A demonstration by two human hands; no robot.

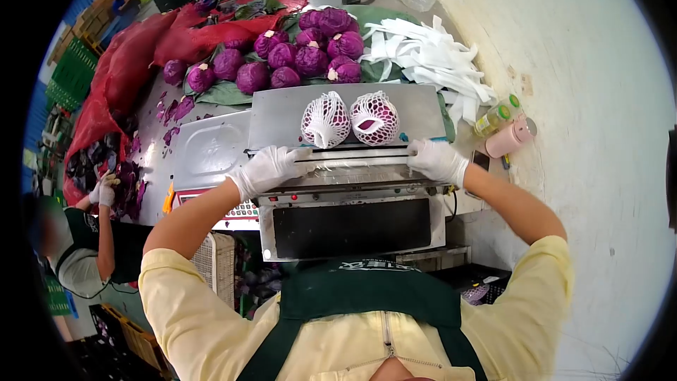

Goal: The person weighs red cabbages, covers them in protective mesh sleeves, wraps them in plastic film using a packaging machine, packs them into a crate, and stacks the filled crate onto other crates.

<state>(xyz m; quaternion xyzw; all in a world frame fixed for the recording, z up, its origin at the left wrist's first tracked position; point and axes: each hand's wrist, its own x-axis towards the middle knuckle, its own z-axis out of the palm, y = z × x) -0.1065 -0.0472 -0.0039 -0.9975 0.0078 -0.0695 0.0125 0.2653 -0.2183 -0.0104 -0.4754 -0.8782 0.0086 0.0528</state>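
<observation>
Our left hand [271, 168] and right hand [438, 161] pinch opposite ends of the cling film [356, 163], beside two net-sleeved purple cabbages [326, 121] on the steel plate [417, 107]; uneven tension could wrinkle or tear it.

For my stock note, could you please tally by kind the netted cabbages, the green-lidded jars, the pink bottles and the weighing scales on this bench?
Netted cabbages: 2
Green-lidded jars: 2
Pink bottle: 1
Weighing scale: 1
Total: 6
</observation>
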